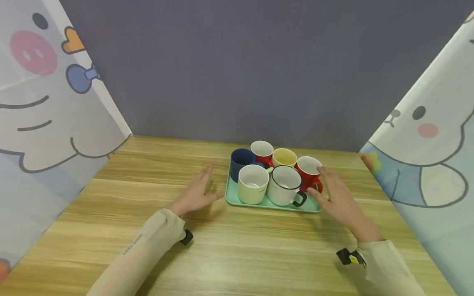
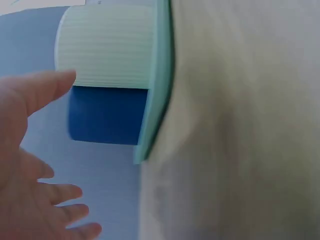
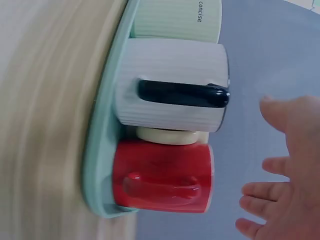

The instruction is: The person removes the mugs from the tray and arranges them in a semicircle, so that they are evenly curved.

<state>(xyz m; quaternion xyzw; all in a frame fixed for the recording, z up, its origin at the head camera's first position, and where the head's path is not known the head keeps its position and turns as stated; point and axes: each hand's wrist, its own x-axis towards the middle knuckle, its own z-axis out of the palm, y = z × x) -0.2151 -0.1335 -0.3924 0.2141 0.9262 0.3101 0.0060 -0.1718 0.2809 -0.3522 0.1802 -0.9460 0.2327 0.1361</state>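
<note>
A mint-green tray holds several mugs on the wooden table. Its front row has a pale green mug and a white mug with black rim and handle. Behind them stand a dark blue mug, a yellow mug and two red mugs, one at the back and one at the right. My left hand, fingers spread, hovers just left of the tray. At the right end, my right hand holds nothing, its fingers extended beside the right red mug's handle.
The wooden table stretches around the tray on every side. A grey panel rises behind it. Printed cartoon sheets flank the table at left and right.
</note>
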